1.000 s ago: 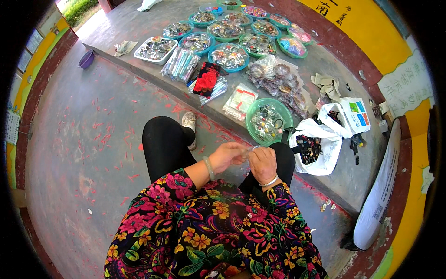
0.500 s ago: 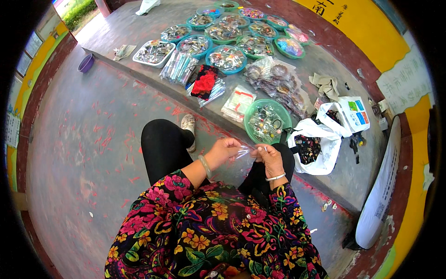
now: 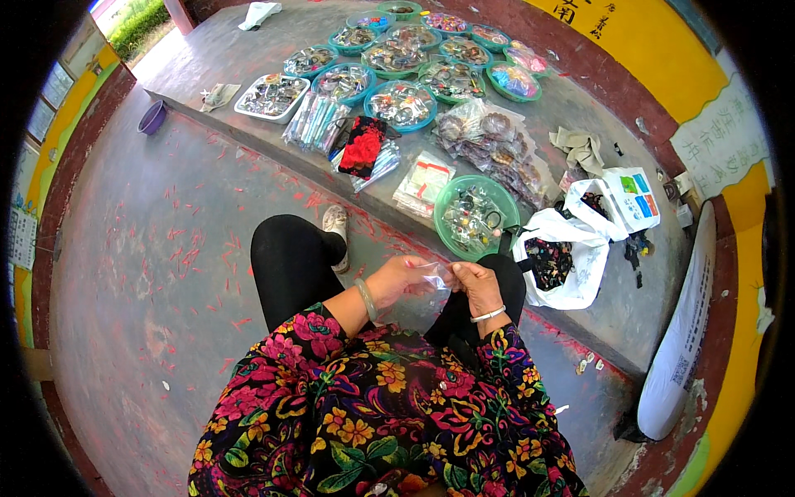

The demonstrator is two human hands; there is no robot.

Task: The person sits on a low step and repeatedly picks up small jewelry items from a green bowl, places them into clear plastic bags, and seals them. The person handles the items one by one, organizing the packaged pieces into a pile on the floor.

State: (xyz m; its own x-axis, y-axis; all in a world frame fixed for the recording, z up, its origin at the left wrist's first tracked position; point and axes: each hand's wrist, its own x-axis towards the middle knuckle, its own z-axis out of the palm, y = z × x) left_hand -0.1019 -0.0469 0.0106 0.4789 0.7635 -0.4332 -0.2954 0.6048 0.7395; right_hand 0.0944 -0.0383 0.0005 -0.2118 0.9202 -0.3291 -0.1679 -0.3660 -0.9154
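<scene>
Between my two hands, above my lap, is a small clear plastic bag (image 3: 436,277). My left hand (image 3: 399,280) grips one side of it with bent fingers. The thumb and fingers of my right hand (image 3: 478,287) pinch its other edge. Whether anything lies inside the bag is too small to tell. Just beyond my right hand, on the raised step, stands a green basin (image 3: 448,235) of small packed items. A white plastic bag (image 3: 585,283) holding dark patterned pieces sits to the right of it.
Several basins with packed goods (image 3: 401,105) cover the step's far part. Nearer lie a stack of flat white packets (image 3: 423,184), a red-and-black pouch (image 3: 363,147) and clear packs of brown items (image 3: 501,149). The step's edge (image 3: 273,168) runs diagonally ahead. A purple basin (image 3: 152,118) stands far left.
The clear bag is spread wider between my hands and shows more of its surface. My left hand has turned slightly and sits a little lower; my right hand stays pinched on the edge.
</scene>
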